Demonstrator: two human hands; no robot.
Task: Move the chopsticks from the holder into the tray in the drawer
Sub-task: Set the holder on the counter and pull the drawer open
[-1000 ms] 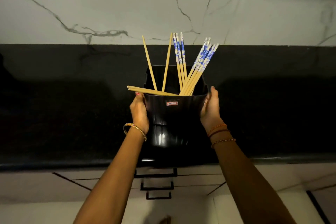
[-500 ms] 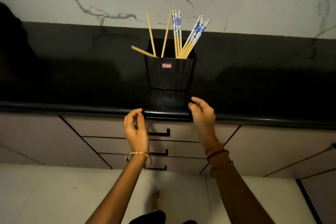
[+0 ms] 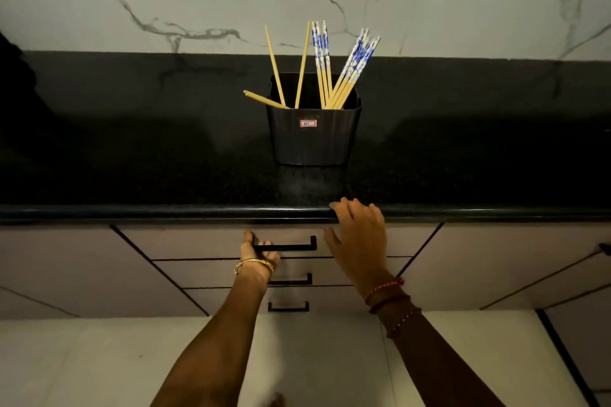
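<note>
Chopsticks (image 3: 325,76) stand in a black holder (image 3: 313,135) on the dark counter (image 3: 132,158), well back from its front edge. Their lower ends are hidden inside the holder. Some are plain wood, others have blue-and-white tops; one plain stick lies nearly flat across the left rim and pokes out leftward. A small red-edged label is on the holder's front; its print is too small to read.

Below the counter, three drawers are stacked, all closed. Top drawer (image 3: 198,241) has a black bar handle (image 3: 291,245). The tray is out of sight.

Left hand (image 3: 256,253) grips the left end of that handle, fingers curled under it, thumb up beside it; the fingertips are hidden behind the bar. Right hand (image 3: 358,238) rests with relaxed, spread fingers on the counter edge, holding nothing.

Half a second ago both hands hung free, just short of the counter edge; a second ago both held the holder.
</note>
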